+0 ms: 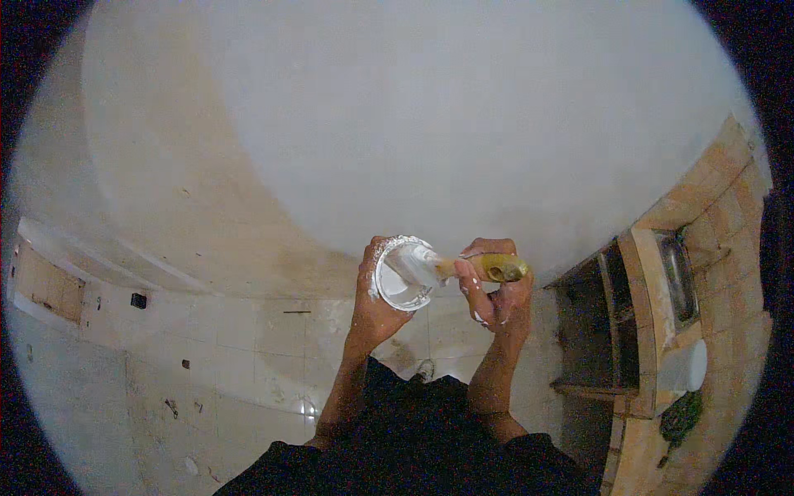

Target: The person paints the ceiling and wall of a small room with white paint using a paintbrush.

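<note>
My left hand (368, 310) is wrapped round the side of a small round tub (378, 281) of white paint, with its open top facing up. White smears coat the rim. Closed around the yellow handle of a paintbrush (490, 266) is my right hand (506, 304). The brush lies nearly level across the right side of the rim. Its white-coated bristles reach over the tub's mouth; whether they touch the paint inside I cannot tell. White specks dot the fingers of my right hand.
Ahead rises a wall (463, 124), whitish in the middle and tan to the left. On the right, a counter (649, 289) holds a sink (678, 277), a white object (685, 366) and a green bundle (681, 416), above dark shelves (591, 318). Small dark objects lie on the tiled floor (248, 397).
</note>
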The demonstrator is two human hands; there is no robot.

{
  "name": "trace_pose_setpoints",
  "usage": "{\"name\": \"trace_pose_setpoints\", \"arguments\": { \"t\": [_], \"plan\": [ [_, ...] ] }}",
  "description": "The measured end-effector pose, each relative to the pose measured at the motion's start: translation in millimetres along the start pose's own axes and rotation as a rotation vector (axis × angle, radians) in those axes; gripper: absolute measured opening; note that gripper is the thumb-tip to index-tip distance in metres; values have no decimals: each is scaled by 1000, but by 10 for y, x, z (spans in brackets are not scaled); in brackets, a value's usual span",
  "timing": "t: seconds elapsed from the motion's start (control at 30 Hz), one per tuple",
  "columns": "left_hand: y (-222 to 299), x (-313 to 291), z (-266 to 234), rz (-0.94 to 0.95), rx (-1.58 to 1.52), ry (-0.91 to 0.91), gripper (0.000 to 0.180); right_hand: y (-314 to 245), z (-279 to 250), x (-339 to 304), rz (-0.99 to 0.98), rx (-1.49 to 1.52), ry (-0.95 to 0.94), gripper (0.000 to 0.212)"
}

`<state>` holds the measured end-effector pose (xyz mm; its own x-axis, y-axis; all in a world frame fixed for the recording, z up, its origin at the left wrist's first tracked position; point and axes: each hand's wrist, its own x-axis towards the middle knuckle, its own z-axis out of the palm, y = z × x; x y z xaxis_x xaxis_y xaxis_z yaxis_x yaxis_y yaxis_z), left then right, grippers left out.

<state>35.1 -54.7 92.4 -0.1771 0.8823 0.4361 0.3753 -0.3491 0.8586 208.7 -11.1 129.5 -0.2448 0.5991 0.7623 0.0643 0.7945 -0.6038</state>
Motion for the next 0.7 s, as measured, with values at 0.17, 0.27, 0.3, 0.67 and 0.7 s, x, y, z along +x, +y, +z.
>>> {"name": "trace_pose_setpoints", "arguments": {
  "t": [0.17,0.27,0.3,0.67,0.7],
  "plan": [
    [-49,-3,6,-11,35,20,62,20,17,28,-155,-42,25,14],
    [-111,-18,23,-23,65,39,62,0,5,-42,194,77,6,12],
    [-118,-13,26,-13,88,43,62,3,2,-39,194,77,2,12],
    [-49,23,34,-8,8,51,59,4,13,43,-19,-22,-52,13],
    [-48,20,34,-13,37,62,59,-2,18,32,-19,-21,-51,13]
  ]
}}
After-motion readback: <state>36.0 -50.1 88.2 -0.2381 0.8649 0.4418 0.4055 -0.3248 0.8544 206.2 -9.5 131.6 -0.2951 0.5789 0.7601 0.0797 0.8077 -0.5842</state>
